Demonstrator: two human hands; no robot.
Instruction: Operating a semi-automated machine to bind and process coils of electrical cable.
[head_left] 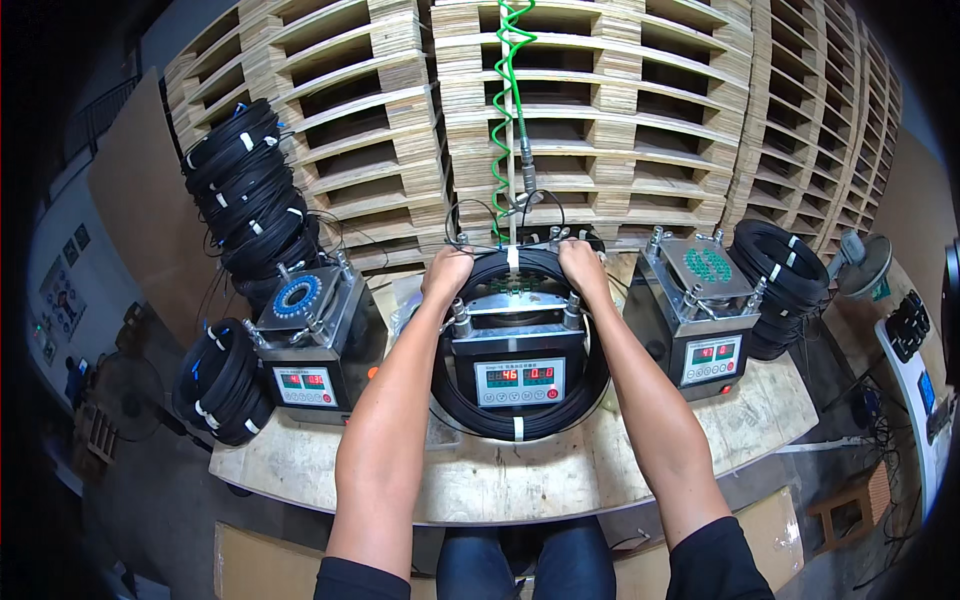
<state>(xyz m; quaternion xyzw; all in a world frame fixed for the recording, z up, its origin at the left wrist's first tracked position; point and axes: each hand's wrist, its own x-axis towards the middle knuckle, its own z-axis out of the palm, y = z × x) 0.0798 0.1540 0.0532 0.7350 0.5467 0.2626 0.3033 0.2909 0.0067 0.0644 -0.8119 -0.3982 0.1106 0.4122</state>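
Looping round the middle machine [520, 355] mid-frame, the black cable coil [480, 418] sits below and between the mostly curled left hand [450, 268] and right hand [580, 266], both equally near its top, though I can't tell what they're gripping tbh.

The middle of the frame is lit brightly, and the table [520, 480] is made to look pale. The left hand [448, 272] and right hand [580, 268] are shown clearly. Dark shadows are seen inside the wooden pallets [616, 60], which are bent by the lens. The floor [140, 500] at lower left is left dim, and the corners are lost in black.
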